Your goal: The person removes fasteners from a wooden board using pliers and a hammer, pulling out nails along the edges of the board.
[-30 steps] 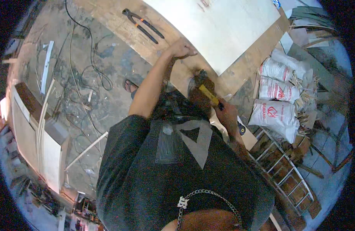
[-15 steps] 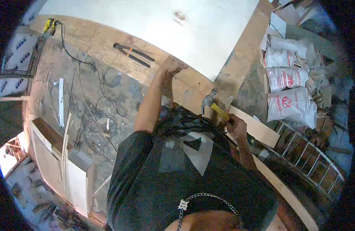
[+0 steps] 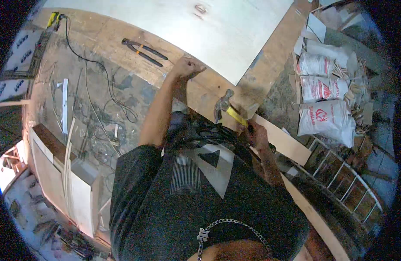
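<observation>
My right hand (image 3: 257,135) is wrapped round the handle of a claw hammer (image 3: 236,116) with a yellow grip. The hammer's metal head is raised in front of my waist, over the near edge of the wooden table (image 3: 96,32). Beside the white sheet (image 3: 235,39) lying on that table, my left hand (image 3: 187,68) is closed with its fingers curled; what it may hold is too small to tell. Pincers (image 3: 144,51) with black and orange handles lie on the wood to the left of my left hand.
A yellow corded tool (image 3: 52,19) sits at the table's far left, its cable trailing to the floor. White printed sacks (image 3: 324,119) stand on the right, above a metal ladder (image 3: 346,182). Panels and thin strips (image 3: 80,195) lean at lower left. A board (image 3: 283,141) lies near my right hand.
The view has swung, bringing the yellow corded tool into sight. My right hand has lifted the hammer, whose head now shows clearly. My left hand stays by the white sheet's edge.
</observation>
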Demonstrator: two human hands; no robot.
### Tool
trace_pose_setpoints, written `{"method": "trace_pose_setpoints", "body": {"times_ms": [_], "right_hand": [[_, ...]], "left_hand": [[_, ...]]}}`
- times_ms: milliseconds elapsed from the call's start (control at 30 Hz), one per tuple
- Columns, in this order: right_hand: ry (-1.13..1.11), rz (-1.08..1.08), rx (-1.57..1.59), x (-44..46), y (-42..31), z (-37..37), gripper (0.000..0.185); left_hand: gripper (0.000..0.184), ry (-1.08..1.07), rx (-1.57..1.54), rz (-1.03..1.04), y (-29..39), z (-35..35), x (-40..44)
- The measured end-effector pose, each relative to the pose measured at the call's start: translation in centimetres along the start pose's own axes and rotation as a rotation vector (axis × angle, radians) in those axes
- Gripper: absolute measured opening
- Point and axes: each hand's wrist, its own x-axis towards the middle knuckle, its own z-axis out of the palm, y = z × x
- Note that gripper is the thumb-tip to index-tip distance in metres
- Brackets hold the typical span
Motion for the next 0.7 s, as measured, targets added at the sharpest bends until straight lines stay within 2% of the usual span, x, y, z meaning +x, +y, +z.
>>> {"method": "trace_pose_setpoints", "body": {"times_ms": [33,67,100,200,233,300,333,400,467,500,567,600,633,700], "right_hand": [[-0.007,0.029,0.112,0.8,0.3,0.7,0.029],[-0.012,0.060,0.222,1.5,0.5,1.5,0.030],[0.036,-0.252,-0.273,2.6,1.7,2.0,0.033],[-0.019,-0.473,-0.626,4.9,0.9,3.2,0.038],[-0.082,-0.389,-0.592,5.5,0.5,3.5,0.039],[-0.150,-0.305,-0.562,6.8,-0.4,4.0,0.040],[-0.128,-0.434,-0.441,7.3,-1.6,4.0,0.043],[-0.105,-0.562,-0.322,9.0,-2.5,4.8,0.046],[-0.046,-0.545,-0.312,10.7,-2.4,5.9,0.047],[-0.045,-0.550,-0.313,11.0,-2.2,5.9,0.047],[-0.237,-0.211,-0.356,10.7,-2.6,6.1,0.051],[-0.237,-0.212,-0.352,10.0,-2.5,5.9,0.051],[-0.209,-0.325,-0.268,8.6,-2.9,5.3,0.046],[-0.160,-0.354,-0.266,6.9,-1.8,4.6,0.040]], "left_hand": [[0.016,0.013,-0.010,-0.007,-0.4,0.0,-0.5],[0.017,0.081,-0.170,-0.027,-0.8,-0.1,-1.3],[0.017,0.148,-0.328,-0.046,-1.2,0.0,-2.0],[0.019,0.108,-0.508,-0.179,1.1,-0.5,-4.0],[0.022,0.126,-0.646,-0.186,1.1,-0.2,-4.2],[0.021,0.191,-0.643,-0.196,1.0,-0.6,-4.2],[0.020,0.245,-0.632,-0.204,1.3,-0.8,-4.3],[0.019,0.262,-0.745,-0.231,0.9,-0.9,-3.9],[0.018,0.252,-0.986,-0.192,0.8,-0.9,-3.7],[0.018,0.258,-0.975,-0.172,0.7,-0.9,-3.6],[0.019,0.258,-1.007,-0.154,0.3,-1.0,-3.7],[0.019,0.253,-1.042,-0.140,0.2,-0.9,-3.9],[0.019,0.256,-1.035,-0.136,0.3,-0.7,-4.0],[0.022,0.409,-0.929,-0.142,0.1,-1.1,-4.3]]}}
